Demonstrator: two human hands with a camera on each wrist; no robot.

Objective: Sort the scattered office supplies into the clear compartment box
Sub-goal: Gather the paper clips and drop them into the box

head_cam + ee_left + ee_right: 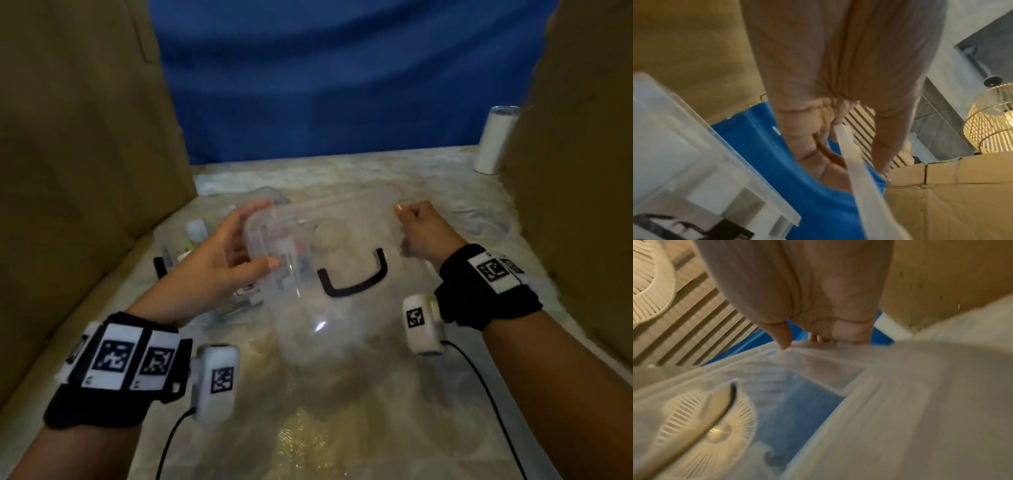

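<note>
Your left hand (219, 250) pinches one edge of the clear lid (329, 246) and your right hand (419, 228) grips the opposite edge, holding it tilted above the counter (445, 394). The box (684, 154) with supplies (195, 236) lies beneath your left hand. Smooth plastic may slip, dropping the lid onto them.

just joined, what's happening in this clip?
A person holds a clear plastic lid with a black handle in both hands above the table. The left hand grips its left edge, the right hand pinches its far right edge. Under the left hand sits the clear box with small supplies in it; the blur hides which compartments. A white cylinder stands at the back right. No sorting is under way.
</note>
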